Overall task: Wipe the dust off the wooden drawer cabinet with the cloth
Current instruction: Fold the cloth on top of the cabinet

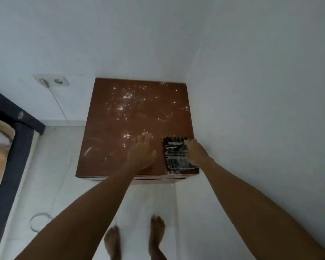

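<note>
The wooden drawer cabinet (pixel 105 139) stands in the room corner, seen from above. White dust (pixel 127 98) speckles its brown top, thickest at the back middle, with smears at the front left. A folded black-and-white checked cloth (pixel 174 158) lies at the front right corner of the top. My right hand (pixel 196 152) grips the cloth's right edge. My left hand (pixel 142 153) rests flat on the top just left of the cloth, fingers spread, holding nothing.
White walls (pixel 251 91) close in behind and to the right of the cabinet. A wall socket (pixel 52 81) with a white cable (pixel 61 107) is at the left. A dark bed frame (pixel 13 139) runs along the left. My bare feet (pixel 135 239) stand on white floor tiles.
</note>
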